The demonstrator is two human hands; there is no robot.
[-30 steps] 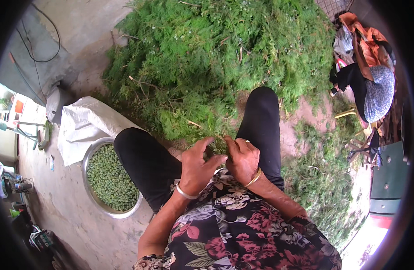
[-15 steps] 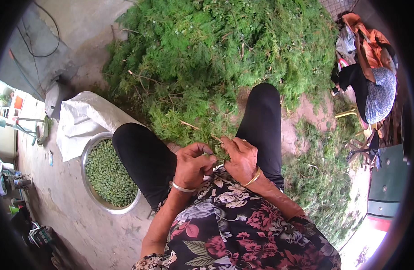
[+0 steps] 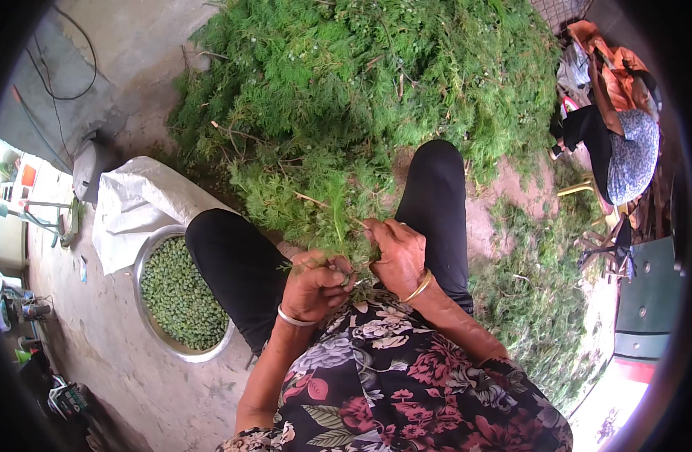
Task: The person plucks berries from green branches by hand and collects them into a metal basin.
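Between my knees, my right hand (image 3: 398,255) is closed round a leafy evergreen sprig (image 3: 338,218), whose feathery green tip stands up between the two hands. Close by on the left, my left hand (image 3: 316,287) is curled, thumb against fingers, with small grey-green pieces (image 3: 347,279) showing at the fingertips; their exact kind is hard to see. Green foliage also shows just behind that hand. A metal basin (image 3: 143,303) beside my left knee holds a heap of small round green cones (image 3: 182,297).
A big pile of cut evergreen branches (image 3: 376,83) spreads in front of me, with more scattered on the right. A white sack (image 3: 139,203) lies behind the basin. At the far right another person (image 3: 631,154) sits bent over near a green metal panel (image 3: 646,301).
The left hand has drawn slightly down and left, away from the right hand. A feathery sprig tip now stands upright between them. The pile and basin look the same.
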